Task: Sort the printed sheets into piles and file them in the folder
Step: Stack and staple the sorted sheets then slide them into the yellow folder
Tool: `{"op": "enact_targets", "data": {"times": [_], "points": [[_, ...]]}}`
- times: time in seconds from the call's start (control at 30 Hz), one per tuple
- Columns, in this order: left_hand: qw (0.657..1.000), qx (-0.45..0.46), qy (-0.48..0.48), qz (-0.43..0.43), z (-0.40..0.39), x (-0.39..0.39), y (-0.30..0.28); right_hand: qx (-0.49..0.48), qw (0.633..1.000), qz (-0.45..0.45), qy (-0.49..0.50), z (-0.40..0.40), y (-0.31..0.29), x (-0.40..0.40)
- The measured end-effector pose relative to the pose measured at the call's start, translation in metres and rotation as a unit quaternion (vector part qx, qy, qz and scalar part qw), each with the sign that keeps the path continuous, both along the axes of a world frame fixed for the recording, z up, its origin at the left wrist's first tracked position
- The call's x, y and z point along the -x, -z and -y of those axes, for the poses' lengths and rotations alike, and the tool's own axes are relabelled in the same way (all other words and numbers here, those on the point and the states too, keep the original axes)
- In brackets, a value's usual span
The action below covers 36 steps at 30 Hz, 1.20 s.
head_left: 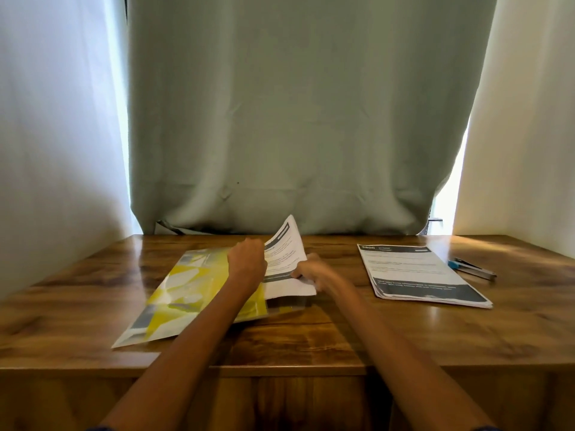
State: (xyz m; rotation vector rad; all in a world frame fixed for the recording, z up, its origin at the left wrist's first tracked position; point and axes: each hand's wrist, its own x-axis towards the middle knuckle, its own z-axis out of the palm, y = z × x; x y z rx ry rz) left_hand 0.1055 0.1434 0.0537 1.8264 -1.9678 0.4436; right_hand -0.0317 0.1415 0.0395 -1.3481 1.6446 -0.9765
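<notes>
Wooden desk [311,343], head view. Nearest lies the folder [186,293], glossy yellow with grey and white patches, open flat left of centre. The left hand [247,261], fingers curled, holds the left edge of a few printed sheets [287,265]: white pages with dark header bands, lifted at an angle over the folder's right side. The right hand [314,272] pinches their lower right edge. A flat pile of sheets [420,275] rests well to the right; just beyond it, a blue stapler [471,267]. Behind hangs a grey-green curtain [295,119]

Both forearms are bare, with dark blue sleeve [99,428] edges at the bottom corners.
</notes>
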Motion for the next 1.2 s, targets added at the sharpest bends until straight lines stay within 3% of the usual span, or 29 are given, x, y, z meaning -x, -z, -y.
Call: {"op": "enact_targets", "data": {"times": [0.17, 0.4, 0.53, 0.63, 0.7, 0.77, 0.93, 1.2], "points": [[0.997, 0.020, 0.048, -0.065, 0.004, -0.024, 0.014, -0.011, 0.999, -0.007, -0.031, 0.006, 0.009, -0.008], [0.971, -0.067, -0.104, -0.206, 0.009, -0.149, 0.037, -0.048, 0.998, 0.024, -0.032, 0.009, 0.015, 0.010], [0.938, -0.091, -0.138, -0.304, 0.018, -0.204, 0.050, -0.067, 0.981, 0.163, -0.086, 0.012, 0.011, 0.009], [0.895, -0.147, -0.073, -0.415, 0.013, -0.207, 0.041, -0.084, 0.952, 0.269, -0.121, 0.016, 0.014, 0.001], [0.876, -0.178, -0.054, -0.446, 0.017, -0.208, 0.039, -0.085, 0.938, 0.301, -0.150, 0.023, 0.020, -0.010], [0.884, -0.187, -0.046, -0.425, 0.021, -0.208, 0.040, -0.080, 0.936, 0.291, -0.182, 0.027, 0.023, -0.021], [0.872, -0.180, -0.032, -0.453, 0.026, -0.211, 0.044, -0.071, 0.946, 0.226, -0.220, 0.036, 0.016, -0.033], [0.863, -0.176, -0.024, -0.474, 0.026, -0.206, 0.045, -0.070, 0.944, 0.192, -0.258, 0.042, 0.011, -0.011]]}}
